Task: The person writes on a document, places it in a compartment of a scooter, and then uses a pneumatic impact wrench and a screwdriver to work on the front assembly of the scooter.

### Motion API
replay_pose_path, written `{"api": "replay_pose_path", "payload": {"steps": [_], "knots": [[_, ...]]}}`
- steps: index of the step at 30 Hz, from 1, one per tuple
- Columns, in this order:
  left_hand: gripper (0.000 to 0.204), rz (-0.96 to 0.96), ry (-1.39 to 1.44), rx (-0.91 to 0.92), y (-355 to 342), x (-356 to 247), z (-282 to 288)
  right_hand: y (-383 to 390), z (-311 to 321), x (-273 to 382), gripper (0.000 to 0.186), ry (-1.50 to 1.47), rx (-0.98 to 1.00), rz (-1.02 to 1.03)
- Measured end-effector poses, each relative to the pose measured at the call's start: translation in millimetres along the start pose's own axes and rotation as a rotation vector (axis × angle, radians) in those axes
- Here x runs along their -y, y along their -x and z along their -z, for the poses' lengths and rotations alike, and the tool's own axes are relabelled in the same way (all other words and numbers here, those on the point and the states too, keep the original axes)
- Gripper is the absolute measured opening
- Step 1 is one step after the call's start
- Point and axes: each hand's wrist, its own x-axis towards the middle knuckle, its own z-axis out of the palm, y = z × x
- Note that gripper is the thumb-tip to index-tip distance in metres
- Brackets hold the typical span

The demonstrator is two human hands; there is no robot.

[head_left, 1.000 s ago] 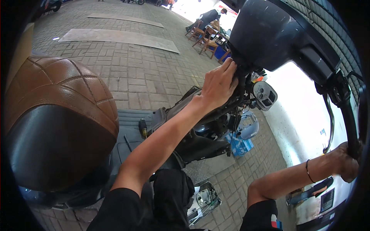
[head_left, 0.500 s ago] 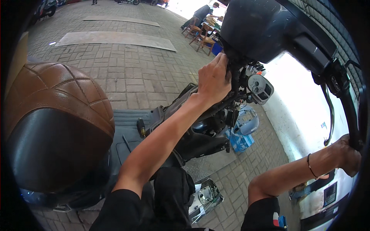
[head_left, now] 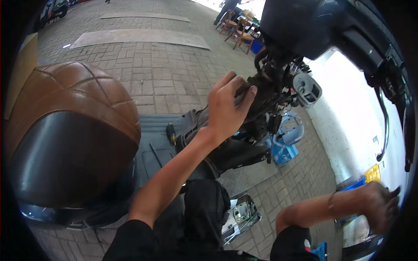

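Note:
A scooter with its front stripped open stands before me. My left hand (head_left: 230, 102) is closed, with fingers curled and thumb forward, at the dark steering column (head_left: 266, 85) beneath the handlebar cover (head_left: 311, 26). What its fingers hold, if anything, is hidden. At the far right my right hand (head_left: 383, 206) is smeared by motion, below the handlebar grip (head_left: 408, 150) and apart from it. The curved brake lever (head_left: 384, 130) hangs beside that grip. Left of the column is the brown and black seat (head_left: 74, 135).
A screwdriver (head_left: 171, 133) and a thin dark rod (head_left: 155, 154) lie on the grey footboard (head_left: 153, 122). A meter unit (head_left: 306, 90) hangs from the wiring. Below stands a tray of parts (head_left: 244, 213). A white wall (head_left: 344, 130) borders the right; wooden chairs (head_left: 242, 35) stand beyond.
My right hand has come off the handlebar grip and dropped lower. My left hand has moved down from under the handlebar cover. The whole view has shifted slightly.

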Motion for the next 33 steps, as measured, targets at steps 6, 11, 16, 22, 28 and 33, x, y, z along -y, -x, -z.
{"api": "replay_pose_path", "payload": {"steps": [6, 11, 16, 22, 28, 33], "knots": [[0.027, 0.111, -0.214, 0.142, 46.7, -32.5, 117.9, 240.9, 103.2, 59.3, 0.024, 0.894, 1.426, -1.134], [0.036, -0.003, -0.159, -0.052, 23.7, -92.7, 162.2, 396.1, 207.5, 82.1, 0.028, 0.435, 1.697, -1.581], [0.023, -0.018, -0.294, -0.049, 22.5, -86.8, 181.3, 444.7, 227.5, 112.5, 0.020, 0.264, 1.795, -1.414], [0.035, 0.099, -0.126, -0.024, 15.3, -82.0, 150.7, 381.4, 213.9, 79.0, 0.025, 0.329, 1.653, -1.346], [0.039, 0.280, -0.127, 0.017, -40.2, -97.5, 121.6, 259.7, 178.7, 30.0, 0.023, 0.564, 1.917, -1.532], [0.037, 0.299, -0.259, 0.096, -119.4, -125.5, 94.1, 154.9, 143.5, 32.4, 0.022, 0.499, 1.825, -1.927]]}}
